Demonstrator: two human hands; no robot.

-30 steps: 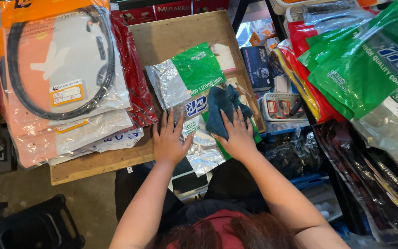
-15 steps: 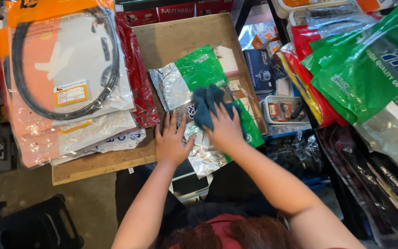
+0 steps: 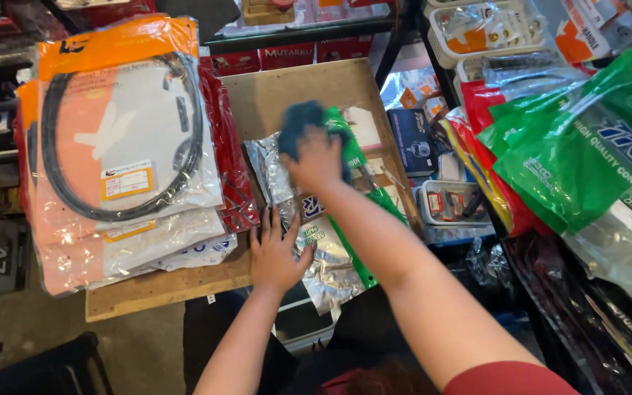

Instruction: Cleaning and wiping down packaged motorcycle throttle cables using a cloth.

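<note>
Right hand (image 3: 318,157) grips blue cloth (image 3: 295,124) on far end of silver-green packet (image 3: 323,241); left hand (image 3: 278,252) flat, open, pinning near end at board (image 3: 162,287) edge.

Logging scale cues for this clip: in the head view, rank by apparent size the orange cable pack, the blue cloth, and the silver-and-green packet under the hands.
1. Orange cable pack, clearly largest.
2. Silver-and-green packet.
3. Blue cloth, smallest; blurred and partly covered by the right hand, so its full size is unsure.

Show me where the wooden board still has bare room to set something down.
Bare wooden board: far end, beyond the blue cloth; near-left strip below the orange cable packs. Crowded: the silver-green packet under both hands; hanging green bags at right.
</note>
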